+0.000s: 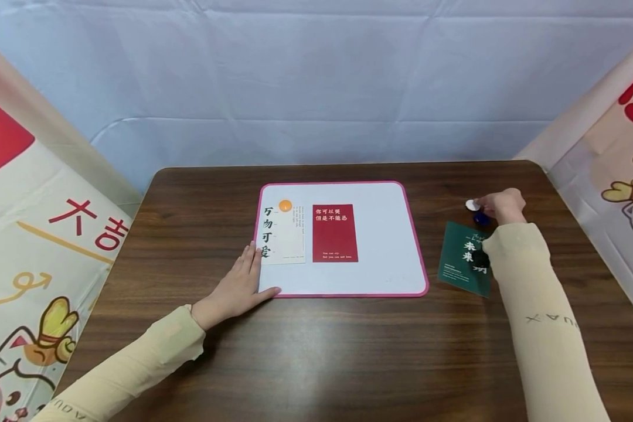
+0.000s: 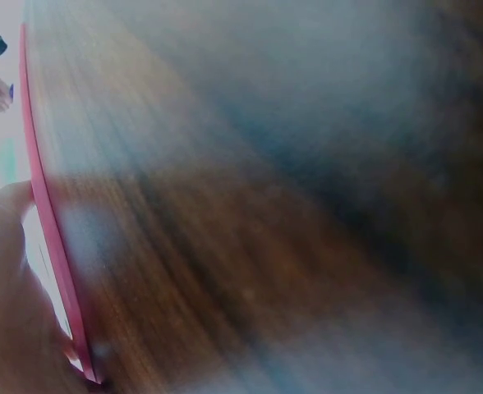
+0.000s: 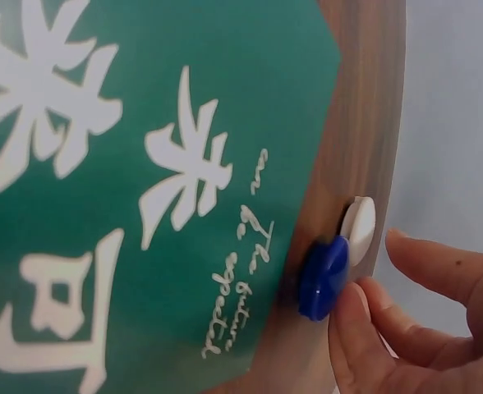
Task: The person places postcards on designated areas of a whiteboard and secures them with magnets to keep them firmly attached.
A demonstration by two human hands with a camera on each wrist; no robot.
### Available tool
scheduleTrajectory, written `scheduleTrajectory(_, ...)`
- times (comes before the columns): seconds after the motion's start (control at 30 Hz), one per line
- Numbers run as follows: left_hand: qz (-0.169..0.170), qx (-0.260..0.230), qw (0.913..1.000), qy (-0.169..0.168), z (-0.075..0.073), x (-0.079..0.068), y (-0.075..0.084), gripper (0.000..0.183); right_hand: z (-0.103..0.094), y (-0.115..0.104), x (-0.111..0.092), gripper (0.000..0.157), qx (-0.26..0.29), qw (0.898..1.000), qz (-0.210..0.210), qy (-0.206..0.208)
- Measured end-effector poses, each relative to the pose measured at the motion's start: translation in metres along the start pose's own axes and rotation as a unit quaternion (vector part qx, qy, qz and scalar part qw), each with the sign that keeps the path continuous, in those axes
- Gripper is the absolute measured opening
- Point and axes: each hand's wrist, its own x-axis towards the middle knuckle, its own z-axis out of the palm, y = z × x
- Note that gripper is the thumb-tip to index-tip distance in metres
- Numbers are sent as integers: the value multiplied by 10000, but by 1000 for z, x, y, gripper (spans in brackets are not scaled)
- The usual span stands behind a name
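Observation:
My left hand rests with straight fingers on the lower left corner of a pink-rimmed whiteboard. In the left wrist view its thumb lies over the pink rim. On the board are a white card with an orange round magnet near its top, and a red card. My right hand reaches to the right of the board, thumb and fingers spread apart. Its fingertips are right beside a white magnet and a blue magnet, which overlap in the right wrist view.
A green card lies right of the board, partly under the right sleeve. The brown wooden table ends at a pale cloth backdrop. Printed cloths hang at both sides.

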Motion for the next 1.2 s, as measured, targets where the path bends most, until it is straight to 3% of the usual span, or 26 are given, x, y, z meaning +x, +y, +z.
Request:
scheduleTrajectory(0.13,-15,4,10000,-5,-1,0,1,98,0,-9,-13,82,82,9999,97,-5)
scheduleTrajectory(0.33,-35,-12,10000,14,-1,-1,2,99,-1,-37,-57,76,52,9996,281,-68)
scheduleTrajectory(0.47,-24,41,10000,23,-1,-1,2,99,-2,-46,-74,73,-95,9994,288,-180)
scheduleTrajectory(0.87,-76,90,9999,-13,-2,-2,4,100,-2,-47,-81,75,48,9996,199,-173)
scheduleTrajectory(1.2,-97,107,9999,-53,-3,-3,5,99,-1,-51,-78,77,310,9988,380,-12)
